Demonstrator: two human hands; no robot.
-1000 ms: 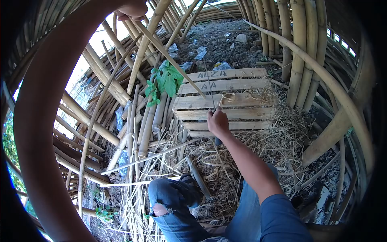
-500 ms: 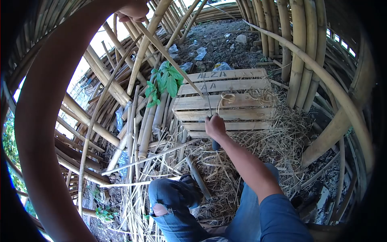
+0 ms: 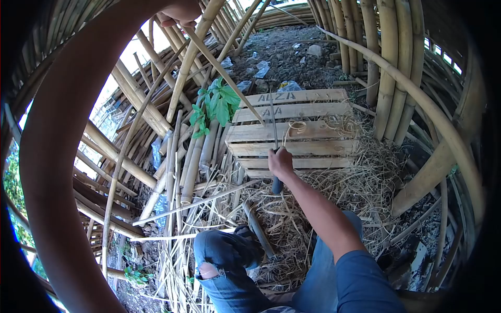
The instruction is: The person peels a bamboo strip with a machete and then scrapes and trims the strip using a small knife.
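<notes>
High at the upper left, my left hand (image 3: pixel 180 13) is closed round the top end of a bamboo strip (image 3: pixel 225 75). The strip slants down to the right, and its lower end is over the slatted wooden crate (image 3: pixel 292 147). My right hand (image 3: pixel 281 161) grips a knife (image 3: pixel 277 186) by its dark handle, which sticks out below the fist. Its long thin blade points up and away, close to the strip's lower end. A thin curled shaving (image 3: pixel 297 127) lies on the crate near the blade.
Bamboo poles (image 3: pixel 389 68) stand at the right, with a bent pole (image 3: pixel 417 94) arching past. A leafy plant (image 3: pixel 216 104) grows left of the crate. Dry shavings (image 3: pixel 292 224) cover the ground around my legs. More bamboo lies at the left, and rocky soil (image 3: pixel 292 52) lies behind.
My right hand and the knife have moved slightly toward me, and the blade has shifted beside the strip. My left hand still holds the strip, a little further right in view.
</notes>
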